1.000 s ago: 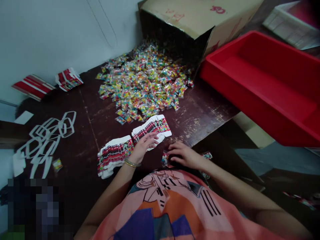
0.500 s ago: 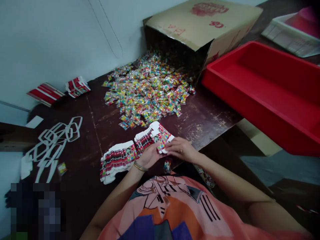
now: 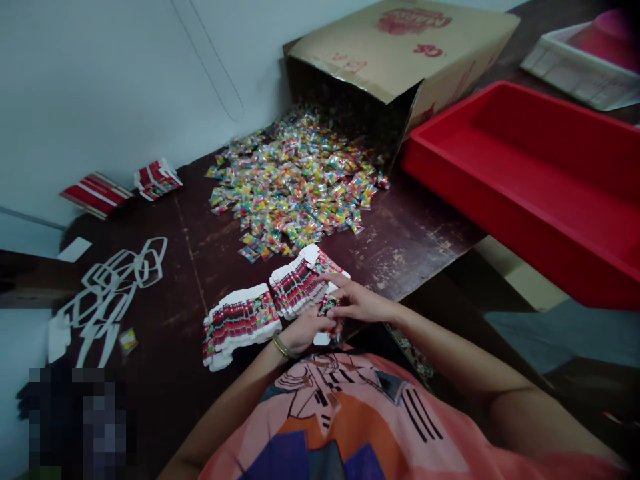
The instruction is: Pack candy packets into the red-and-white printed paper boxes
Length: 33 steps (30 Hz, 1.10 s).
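Observation:
Close to my body, my left hand (image 3: 306, 331) and my right hand (image 3: 361, 301) meet on a small printed carton (image 3: 329, 304) with white end flaps. The left fingers close on its lower end, while the right thumb and fingers grip its upper part. Just beyond them lies a fanned row of flat cartons (image 3: 295, 285), red and black with colourful fronts. A second fanned stack (image 3: 240, 323) rests left of it, beside my left wrist. Part of a small candy packet shows by the fingers; its contact with the hands is unclear.
A large heap of clear candy packets (image 3: 300, 180) spills from a tipped cardboard box (image 3: 400, 47). The red tray (image 3: 500, 187) stands at the right. White paper bands (image 3: 107, 287) and a lone packet (image 3: 129, 341) lie left; carton bundles (image 3: 157, 179) sit by the wall.
Both hands have drawn one carton off the near end of the row and brought it closer to my body. The fanned row stays in place.

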Available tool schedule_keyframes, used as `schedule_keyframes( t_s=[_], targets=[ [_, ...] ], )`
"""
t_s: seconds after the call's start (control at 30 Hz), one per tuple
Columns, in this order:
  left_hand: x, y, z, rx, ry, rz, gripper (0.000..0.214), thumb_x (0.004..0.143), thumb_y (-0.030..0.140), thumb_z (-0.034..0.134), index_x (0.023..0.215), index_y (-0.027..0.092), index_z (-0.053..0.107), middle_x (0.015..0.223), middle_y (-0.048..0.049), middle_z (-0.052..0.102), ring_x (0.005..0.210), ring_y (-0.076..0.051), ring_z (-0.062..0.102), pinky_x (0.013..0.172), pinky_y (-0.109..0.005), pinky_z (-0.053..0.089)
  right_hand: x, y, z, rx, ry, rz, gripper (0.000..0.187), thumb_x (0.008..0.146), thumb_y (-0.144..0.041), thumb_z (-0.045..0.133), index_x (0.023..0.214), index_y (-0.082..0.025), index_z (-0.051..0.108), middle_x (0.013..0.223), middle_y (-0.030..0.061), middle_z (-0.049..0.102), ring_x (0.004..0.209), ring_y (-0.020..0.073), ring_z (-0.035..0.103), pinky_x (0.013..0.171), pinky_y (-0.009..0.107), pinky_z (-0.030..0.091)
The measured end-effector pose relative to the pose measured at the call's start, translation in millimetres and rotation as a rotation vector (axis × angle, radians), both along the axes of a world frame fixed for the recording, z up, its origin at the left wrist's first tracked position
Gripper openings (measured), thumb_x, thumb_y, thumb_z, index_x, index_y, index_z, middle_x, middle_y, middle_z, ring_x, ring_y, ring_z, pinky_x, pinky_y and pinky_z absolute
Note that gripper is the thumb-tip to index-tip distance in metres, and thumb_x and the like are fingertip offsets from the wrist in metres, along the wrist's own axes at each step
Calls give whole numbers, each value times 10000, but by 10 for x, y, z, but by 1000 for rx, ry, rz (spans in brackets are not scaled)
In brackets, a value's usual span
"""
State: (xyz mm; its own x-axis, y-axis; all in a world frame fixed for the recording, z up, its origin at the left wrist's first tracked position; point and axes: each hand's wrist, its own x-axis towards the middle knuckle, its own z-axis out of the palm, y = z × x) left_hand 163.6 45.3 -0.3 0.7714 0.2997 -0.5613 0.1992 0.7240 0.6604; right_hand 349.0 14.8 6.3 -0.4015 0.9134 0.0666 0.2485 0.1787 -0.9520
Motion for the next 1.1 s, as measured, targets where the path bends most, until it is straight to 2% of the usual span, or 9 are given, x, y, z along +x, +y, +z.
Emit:
schedule_keyframes(
  t_s=[0.07, 0.13, 0.2, 0.3, 0.4, 0.5, 0.77, 0.9, 1.1],
  targets=[
    [-5, 28, 62, 92, -8, -87, 178, 629, 204, 686, 764, 123, 602, 689, -30, 636, 594, -135, 561, 583, -255, 428, 70, 29, 91, -22, 24, 117, 177, 821, -329, 668, 760, -167, 701, 1368, 68, 453, 1295, 237, 392, 1095, 385, 286],
    [-1, 67, 99, 344, 73, -80, 254, 634, 274, 734, 802, 119, 625, 738, -27, 646, 657, -150, 572, 640, -267, 442, 101, 59, 123, -22, 57, 128, 178, 818, -331, 672, 765, -163, 697, 1297, 70, 506, 1218, 228, 461, 1047, 369, 343],
    [6, 94, 88, 616, 223, 22, 283, 649, 333, 751, 797, 120, 637, 737, -14, 643, 695, -155, 567, 683, -269, 443, 55, 59, 76, -46, 101, 7, 181, 839, -331, 644, 799, -158, 678, 1101, 66, 603, 1034, 197, 561, 926, 334, 429],
    [3, 76, 1, 775, 310, 133, 290, 737, 394, 686, 841, 127, 644, 778, -25, 656, 747, -165, 573, 729, -277, 449, -127, -26, -81, -138, 203, -273, 187, 854, -326, 617, 969, -180, 594, 847, 8, 634, 779, 144, 586, 723, 264, 466],
    [-33, 6, -63, 774, 252, 316, 327, 817, 397, 604, 1042, 160, 584, 808, -15, 642, 730, -142, 570, 718, -260, 448, -287, -159, -203, -253, 369, -476, 378, 798, -340, 678, 1085, -229, 458, 817, -32, 632, 663, 112, 578, 605, 217, 457],
    [-95, -59, -37, 729, 212, 390, 436, 800, 362, 641, 1182, 205, 503, 736, 18, 586, 664, -125, 542, 669, -234, 429, -310, -254, -242, -428, 587, -537, 309, 819, -413, 637, 988, -225, 460, 662, -64, 579, 512, 85, 528, 483, 183, 427],
    [-252, -197, 36, 724, 127, 180, 282, 829, 340, 617, 1067, 191, 588, 713, 7, 571, 670, -140, 528, 664, -243, 394, -186, -298, -395, -1130, 1114, -228, 320, 701, -130, 760, 943, -153, 551, 670, -63, 563, 463, 8, 485, 437, 78, 429],
    [-346, -248, 70, 704, 163, 219, 185, 844, 346, 592, 940, 188, 592, 867, -31, 632, 805, -163, 576, 742, -254, 421, -234, -334, -405, -1157, 1123, -140, 271, 754, -130, 730, 971, -136, 569, 763, -30, 630, 544, 23, 579, 607, 127, 547],
    [-441, -263, 80, 596, 243, 334, 203, 812, 369, 624, 830, 167, 610, 763, -6, 613, 715, -132, 533, 686, -232, 400, -299, -355, -352, -1110, 1147, -101, 190, 824, -142, 677, 995, -93, 611, 722, -14, 648, 605, 45, 626, 794, 248, 583]
  ],
)
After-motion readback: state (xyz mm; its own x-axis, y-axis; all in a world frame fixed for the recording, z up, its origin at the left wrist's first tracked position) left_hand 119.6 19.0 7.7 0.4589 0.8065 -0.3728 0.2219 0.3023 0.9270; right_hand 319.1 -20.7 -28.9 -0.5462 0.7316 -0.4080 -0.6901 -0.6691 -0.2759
